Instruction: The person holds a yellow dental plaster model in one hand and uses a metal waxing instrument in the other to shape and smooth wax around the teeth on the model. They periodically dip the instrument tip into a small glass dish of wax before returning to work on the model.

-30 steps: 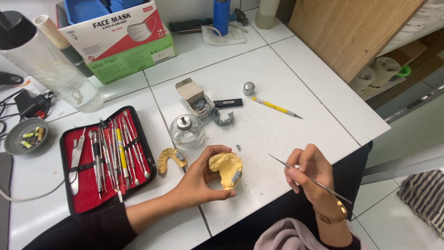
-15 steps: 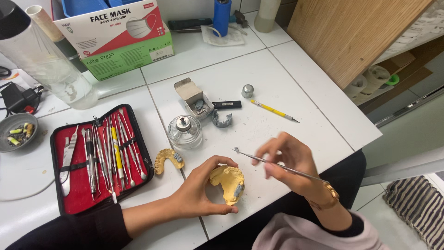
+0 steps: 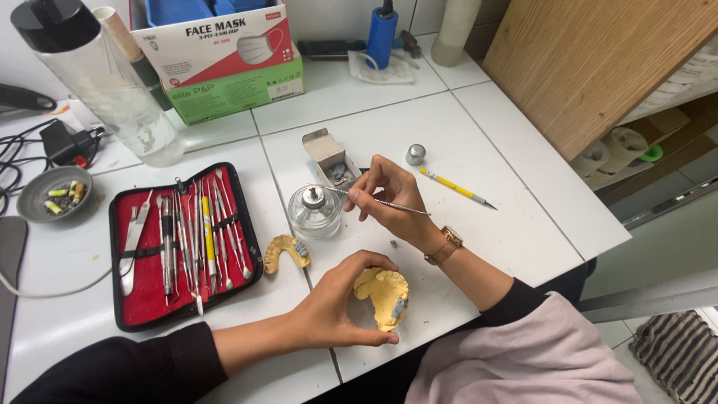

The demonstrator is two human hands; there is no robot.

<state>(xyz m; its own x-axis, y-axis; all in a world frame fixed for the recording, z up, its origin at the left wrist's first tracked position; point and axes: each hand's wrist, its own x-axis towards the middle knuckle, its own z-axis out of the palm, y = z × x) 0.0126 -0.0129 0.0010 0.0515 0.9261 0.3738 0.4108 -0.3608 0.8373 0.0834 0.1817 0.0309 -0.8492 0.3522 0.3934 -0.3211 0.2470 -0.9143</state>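
Since half a second ago my right hand [image 3: 389, 196] has swung leftward, carrying the thin metal carving instrument [image 3: 378, 200] until its tip hangs over the wick cap of the small clear glass spirit lamp [image 3: 314, 212]. Its fingers pinch the shaft like a pen. My left hand [image 3: 336, 310] cups the yellow plaster dental cast [image 3: 383, 297] on the white tiled counter [image 3: 516, 224], fingers curled around it. I judge the tip should sit steadily above the wick, wrist braced. Beside the lamp lies a second yellow arch-shaped cast [image 3: 284, 251], then the open red instrument case [image 3: 183, 243].
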